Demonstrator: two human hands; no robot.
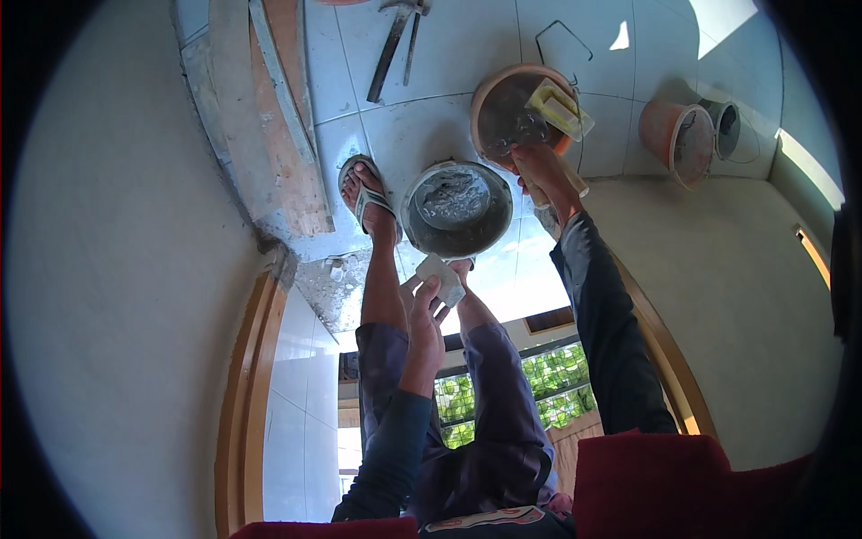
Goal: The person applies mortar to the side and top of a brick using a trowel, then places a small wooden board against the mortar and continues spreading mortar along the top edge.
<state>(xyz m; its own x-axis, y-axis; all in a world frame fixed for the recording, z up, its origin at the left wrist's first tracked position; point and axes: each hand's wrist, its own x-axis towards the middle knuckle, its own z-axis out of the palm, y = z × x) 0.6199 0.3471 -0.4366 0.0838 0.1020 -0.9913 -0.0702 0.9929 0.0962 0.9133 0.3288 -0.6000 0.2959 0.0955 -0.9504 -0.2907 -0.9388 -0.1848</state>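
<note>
My left hand [426,325] is closed around a pale grey, flat-sided piece [442,277], its thumb on the near face. Just beyond it is a dark round basin [415,235] with wet grey paste [455,199] inside. At the near right rim of an orange-brown basin [482,94] of murky water, my right hand [545,171] grips a beige, wooden-looking piece [576,179]. The hand hides much of that piece, so its kind is unclear. A yellow-edged float-like tool [558,110] rests over the right side of the water basin.
Long boards [287,135] lie on the tiled floor at left, near my sandalled foot [368,193]. A hammer [392,49] lies at the back beside a thin bar. Two buckets, one orange [658,135] and one dark [725,126], lean at right. Door frames [244,404] flank me.
</note>
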